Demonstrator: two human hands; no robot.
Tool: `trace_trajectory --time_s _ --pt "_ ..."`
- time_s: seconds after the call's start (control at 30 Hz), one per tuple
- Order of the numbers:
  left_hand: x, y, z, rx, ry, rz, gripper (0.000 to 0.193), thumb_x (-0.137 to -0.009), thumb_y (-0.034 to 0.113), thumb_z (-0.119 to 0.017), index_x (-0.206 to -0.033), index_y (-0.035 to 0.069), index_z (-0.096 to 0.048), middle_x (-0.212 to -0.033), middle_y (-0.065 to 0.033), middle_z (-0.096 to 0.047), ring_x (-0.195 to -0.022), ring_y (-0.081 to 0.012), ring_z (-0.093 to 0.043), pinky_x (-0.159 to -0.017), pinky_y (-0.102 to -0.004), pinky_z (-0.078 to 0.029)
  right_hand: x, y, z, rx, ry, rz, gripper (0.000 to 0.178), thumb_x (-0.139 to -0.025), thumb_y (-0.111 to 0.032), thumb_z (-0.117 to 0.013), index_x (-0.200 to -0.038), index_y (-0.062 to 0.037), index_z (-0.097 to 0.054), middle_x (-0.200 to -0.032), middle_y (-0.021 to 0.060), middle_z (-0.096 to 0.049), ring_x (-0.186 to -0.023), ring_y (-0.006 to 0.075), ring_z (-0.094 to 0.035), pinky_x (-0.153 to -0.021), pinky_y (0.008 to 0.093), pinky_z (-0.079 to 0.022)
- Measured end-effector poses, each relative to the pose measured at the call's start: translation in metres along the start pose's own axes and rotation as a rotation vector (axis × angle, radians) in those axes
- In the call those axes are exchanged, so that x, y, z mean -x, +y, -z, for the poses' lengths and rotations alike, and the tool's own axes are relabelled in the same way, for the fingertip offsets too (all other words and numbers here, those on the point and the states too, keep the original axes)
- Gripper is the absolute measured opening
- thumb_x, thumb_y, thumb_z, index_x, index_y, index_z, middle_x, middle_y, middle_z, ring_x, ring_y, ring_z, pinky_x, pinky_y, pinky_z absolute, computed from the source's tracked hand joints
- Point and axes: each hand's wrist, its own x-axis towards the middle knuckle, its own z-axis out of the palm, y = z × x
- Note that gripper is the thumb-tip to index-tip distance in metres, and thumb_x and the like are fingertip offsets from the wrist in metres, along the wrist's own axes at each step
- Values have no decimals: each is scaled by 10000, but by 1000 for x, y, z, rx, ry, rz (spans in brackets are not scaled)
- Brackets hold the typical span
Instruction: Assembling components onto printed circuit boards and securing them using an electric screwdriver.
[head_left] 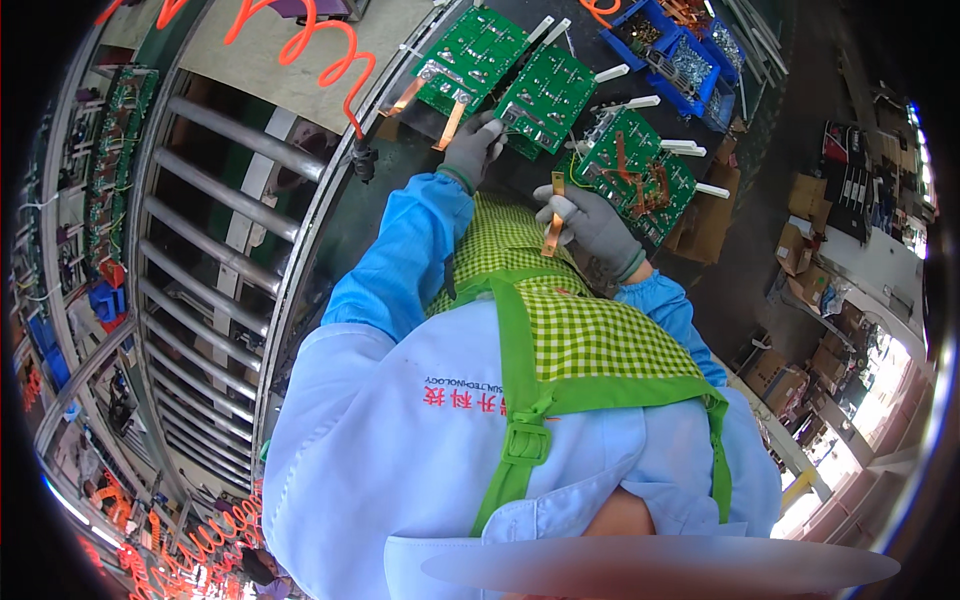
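Copper strip (553, 238) gripped in right hand (597, 226), on the near side of the middle board (548, 98)

Right hand, grey glove: closed on the strip, thumb and fingers pinching it around mid-length. Strip sits at the fingertips, on the hand's left edge; one end sticks out past the fingers toward the middle board, the other points back toward the wearer. Strip and middle board stand apart.

Pose: right hand on the near, right side of the middle board, fingers turned leftward, knuckles up. Forearm in blue sleeve (662, 303) angles in from the near right; a bit of bare wrist shows between glove and cuff.

Left hand (473, 154), also gloved: at the near left corner of the middle board, fingers bent, tips by its edge. Cannot tell whether they grip it. Left forearm runs forward toward that corner.

Further out: left board (476, 58) just left of the middle board, two copper pieces (451, 124) jutting from its near edge. Right board (640, 172) to the right and nearer the wearer than the middle board, brown copper pieces lying across it. White bars stick out from all three. Blue bins (716, 78) of small metal parts, beyond the middle board to the right. Orange coiled hose (353, 50) and metal rollers (232, 207), well left of the middle board.
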Motion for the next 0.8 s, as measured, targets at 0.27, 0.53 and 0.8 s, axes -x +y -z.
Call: trace_trajectory --time_s 0.27,0.53,0.8 --pt "2 -3 -2 -283 3 -163 183 -830 94 -611 -1006 46 -601 -848 -3 -607 -686 -78 -586 -596 -193 -473 -16 -2 -12 81 7 -20 263 -918 -222 -471 -1077 -14 -501 -883 80 -621 -668 73 -549 -570 214 -441" --pt "1 -1 0 -271 -72 -184 278 -838 106 -593 -1105 35 -571 -917 -16 -614 -778 -85 -577 -690 -234 -474 -63 -3 -17 -94 11 -106 357 -940 -381 -417 -1029 -44 -493 -697 58 -582 -499 68 -503 -428 188 -394" --pt "1 5 6 -17 -127 -7 285 -869 95 -526 -1146 28 -534 -967 -69 -601 -775 -145 -578 -700 -281 -492 -104 9 -25 -194 46 -86 321 -937 -351 -428 -1014 -50 -512 -709 62 -595 -509 82 -497 -437 206 -394"
